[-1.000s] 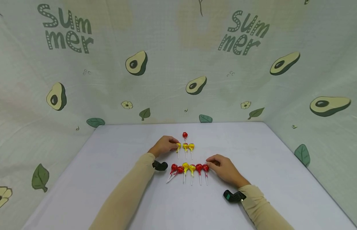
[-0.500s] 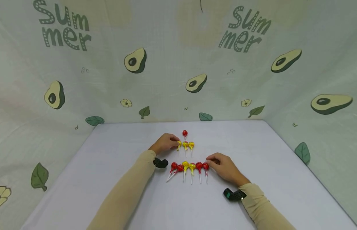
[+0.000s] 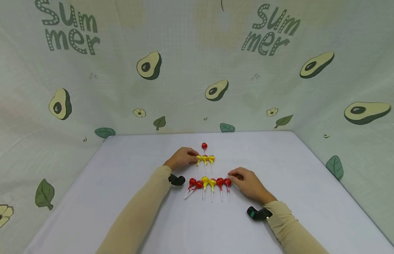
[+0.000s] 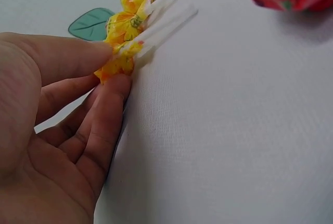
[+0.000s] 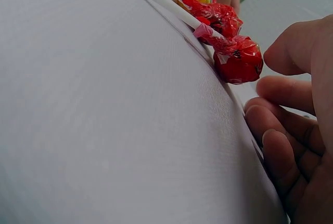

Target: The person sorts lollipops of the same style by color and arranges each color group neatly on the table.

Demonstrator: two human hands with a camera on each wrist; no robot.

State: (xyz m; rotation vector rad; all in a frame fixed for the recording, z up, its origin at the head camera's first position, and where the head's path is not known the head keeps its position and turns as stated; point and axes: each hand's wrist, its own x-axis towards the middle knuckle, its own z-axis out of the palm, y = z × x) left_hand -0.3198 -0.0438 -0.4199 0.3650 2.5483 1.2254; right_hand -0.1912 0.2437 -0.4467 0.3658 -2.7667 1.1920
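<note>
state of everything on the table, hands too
Left hand: pinching the leftmost far yellow lollipop
Right hand: fingers loosely curled, beside the rightmost near red lollipop; contact unclear
Three far yellow lollipops: wrapped, lying side by side
Lone red lollipop: lying beyond them
Six near lollipops: lying in a row, two leftmost slanted

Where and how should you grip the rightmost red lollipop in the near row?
Probably by its round wrapped head, from the right: another red lollipop sits close on its left, while the thin stick offers less to hold.
</note>
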